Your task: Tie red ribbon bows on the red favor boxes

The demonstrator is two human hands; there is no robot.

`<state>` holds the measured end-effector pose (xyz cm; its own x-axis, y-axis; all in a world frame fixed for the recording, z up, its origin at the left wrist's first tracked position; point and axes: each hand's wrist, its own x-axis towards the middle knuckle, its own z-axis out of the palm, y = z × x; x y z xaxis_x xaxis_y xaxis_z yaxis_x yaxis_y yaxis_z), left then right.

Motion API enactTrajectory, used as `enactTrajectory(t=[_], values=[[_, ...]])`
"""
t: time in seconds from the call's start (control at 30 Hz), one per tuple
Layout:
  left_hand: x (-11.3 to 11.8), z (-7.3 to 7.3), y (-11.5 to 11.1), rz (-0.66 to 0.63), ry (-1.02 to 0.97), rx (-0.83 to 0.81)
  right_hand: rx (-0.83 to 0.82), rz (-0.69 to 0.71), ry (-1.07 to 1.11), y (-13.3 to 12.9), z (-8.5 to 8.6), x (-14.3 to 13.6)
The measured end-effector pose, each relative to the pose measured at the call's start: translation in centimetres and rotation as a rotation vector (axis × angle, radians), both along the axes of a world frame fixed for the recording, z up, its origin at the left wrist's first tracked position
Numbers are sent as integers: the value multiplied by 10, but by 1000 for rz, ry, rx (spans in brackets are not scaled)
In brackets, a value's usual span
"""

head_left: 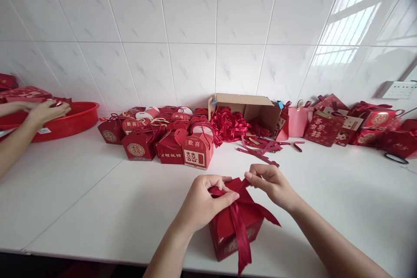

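Note:
A red gift box (224, 232) with a gold pattern on its front stands near the front of the table. Dark red satin ribbon (240, 232) lies across its top, one tail hanging down the front and another out to the right. My left hand (205, 202) rests over the box top, thumb and fingers closed on a ribbon loop. Thumb and index finger of my right hand (270, 184) pinch another part of the ribbon at the box's back right. The knot area is partly covered by my left thumb.
Several small red boxes (138, 145) stand together behind, left of a cardboard carton (243, 99) spilling red ribbon (230, 124). Loose strips (263, 145) lie before it. Red bags (324, 128) line the right wall side. At left, another person's hands (48, 110) work over a red basin (83, 117).

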<state>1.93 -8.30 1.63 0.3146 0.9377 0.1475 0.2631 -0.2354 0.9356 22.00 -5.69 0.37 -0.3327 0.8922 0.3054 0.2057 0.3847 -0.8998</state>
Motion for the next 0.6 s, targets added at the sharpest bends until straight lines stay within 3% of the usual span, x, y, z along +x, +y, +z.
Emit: enactTrajectory(t=[0.2,0.43,0.6], values=[[2,-4,1,-7,5,-10,23,-97,45,4,-4,-2],[-1,1,3,-82,-64,-27,-54,109,203,13,-13,0],[-7,1,7,-114,-161,-58,-19,80,329,15,-18,1]])
